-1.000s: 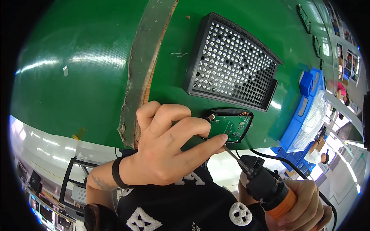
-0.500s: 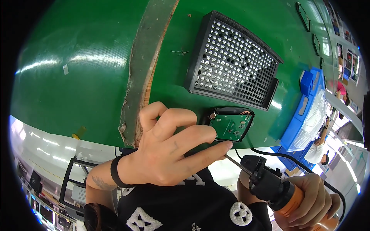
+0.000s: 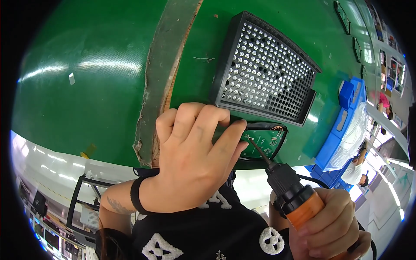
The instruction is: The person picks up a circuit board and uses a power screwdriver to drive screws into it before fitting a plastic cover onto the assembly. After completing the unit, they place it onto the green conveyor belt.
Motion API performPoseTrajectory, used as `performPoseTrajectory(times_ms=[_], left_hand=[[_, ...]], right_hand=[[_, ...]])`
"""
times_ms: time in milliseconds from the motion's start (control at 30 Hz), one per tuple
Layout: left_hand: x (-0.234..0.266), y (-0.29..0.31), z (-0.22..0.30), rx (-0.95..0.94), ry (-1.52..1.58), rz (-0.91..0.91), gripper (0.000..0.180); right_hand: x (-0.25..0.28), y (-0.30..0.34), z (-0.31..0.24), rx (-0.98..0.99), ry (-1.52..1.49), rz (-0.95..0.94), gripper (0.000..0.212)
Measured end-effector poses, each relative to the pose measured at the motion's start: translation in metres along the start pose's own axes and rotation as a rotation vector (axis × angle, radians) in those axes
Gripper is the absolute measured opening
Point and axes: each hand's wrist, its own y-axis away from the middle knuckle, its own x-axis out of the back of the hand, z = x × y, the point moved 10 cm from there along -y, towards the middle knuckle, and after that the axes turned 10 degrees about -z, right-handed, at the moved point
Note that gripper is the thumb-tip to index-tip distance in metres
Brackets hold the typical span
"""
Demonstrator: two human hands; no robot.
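Note:
A green circuit board (image 3: 262, 138) sits in a shallow black case (image 3: 284, 135) near the table's front edge. My left hand (image 3: 195, 151) is closed on the case's left end, and its index finger and thumb cover that side. The curled fingers hide what lies under them. In my right hand (image 3: 329, 223) is an orange and black electric screwdriver (image 3: 299, 201), gripped round its orange body. Its thin bit points up and left, with the tip over the left part of the board. Whether the tip touches a screw is too small to tell.
Behind the case lies a black screw tray (image 3: 268, 71) with many holes, mostly filled with silvery screws. A blue bin (image 3: 340, 125) holding clear plastic stands at the right. A worn strip (image 3: 158, 82) crosses the green table (image 3: 104, 99). Boards (image 3: 342, 17) lie at the far right.
My left hand has curled from around the screwdriver's bit onto the case's left end. The screwdriver has moved up and left, bringing its tip over the board.

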Motion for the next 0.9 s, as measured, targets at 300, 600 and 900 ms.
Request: performPoseTrajectory(times_ms=[300, 600, 900], left_hand=[[0.001, -0.004, 0.001, 0.006, 0.046, 0.006, 0.037], [0.001, -0.002, 0.001, -0.004, 0.053, 0.014, 0.036], [-0.001, -0.001, -0.005, -0.001, 0.064, 0.019, 0.035]], right_hand=[[-0.003, -0.005, 0.007, 0.003, 0.001, -0.028, 0.039], [-0.003, -0.005, 0.011, -0.046, 0.000, -0.020, 0.038], [-0.016, -0.005, 0.026, -0.211, 0.031, -0.113, 0.042]])
